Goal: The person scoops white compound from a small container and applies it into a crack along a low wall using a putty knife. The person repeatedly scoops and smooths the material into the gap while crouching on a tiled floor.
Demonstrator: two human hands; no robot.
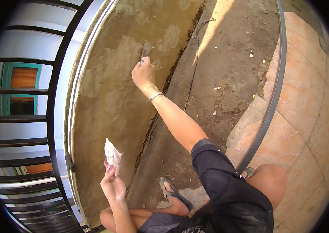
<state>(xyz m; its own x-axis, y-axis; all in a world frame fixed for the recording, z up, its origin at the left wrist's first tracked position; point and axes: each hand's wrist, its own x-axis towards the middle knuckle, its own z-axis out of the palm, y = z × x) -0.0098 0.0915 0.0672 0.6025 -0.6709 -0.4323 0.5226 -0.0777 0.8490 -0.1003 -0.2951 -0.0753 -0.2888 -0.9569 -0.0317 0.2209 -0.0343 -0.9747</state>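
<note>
My right hand (144,75) is closed around the handle of a putty knife (147,49). Its thin metal blade lies at the surface of a low plastered wall (114,89), close to some lighter smeared patches. Lower down, my left hand (113,188) grips a second putty knife (107,163) with a reddish part by the fingers. A lump of white putty (112,152) coats its blade, which points up and stands in front of the wall. White smears mark the left wrist. Most of both handles is hidden by my fingers.
A black metal railing (51,93) runs along the wall's left side. To the right lies a strip of bare dirt (226,73) with a dark cable (194,70) and small debris. Beyond it, a grey metal bar (267,124) crosses beside orange tiles (302,101). My sandalled foot (176,202) rests near the wall's base.
</note>
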